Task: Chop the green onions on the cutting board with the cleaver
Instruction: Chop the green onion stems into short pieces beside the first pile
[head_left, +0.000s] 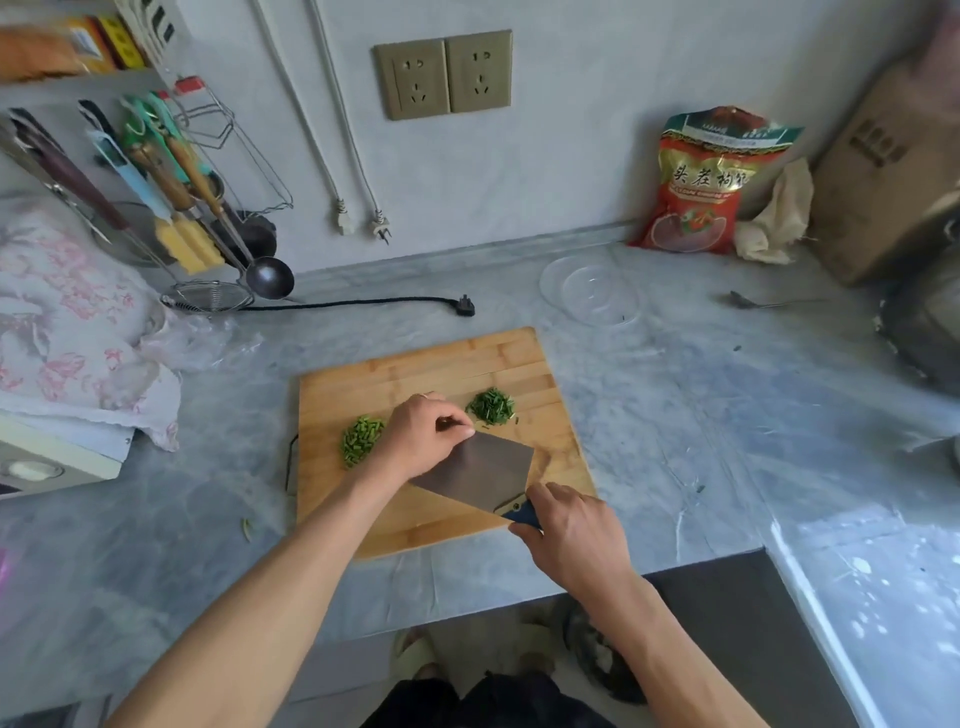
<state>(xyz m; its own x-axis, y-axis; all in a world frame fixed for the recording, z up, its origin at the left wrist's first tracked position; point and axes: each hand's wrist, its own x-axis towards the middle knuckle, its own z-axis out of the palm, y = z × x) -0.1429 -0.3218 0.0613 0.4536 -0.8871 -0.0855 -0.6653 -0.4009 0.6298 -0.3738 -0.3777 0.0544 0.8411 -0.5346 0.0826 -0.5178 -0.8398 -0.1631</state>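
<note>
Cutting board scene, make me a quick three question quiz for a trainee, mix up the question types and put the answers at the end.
1. True or false: the right hand holds the cleaver by its dark blue handle.
2. How many separate piles of chopped green onion lie on the cutting board?
3. Multiple choice: the fingers of the left hand touch
A. the wall socket
B. the upper edge of the cleaver blade
C. the clear glass plate

Key
1. True.
2. Two: a lighter pile left of the left hand, and a darker pile beyond the blade.
3. B.
</note>
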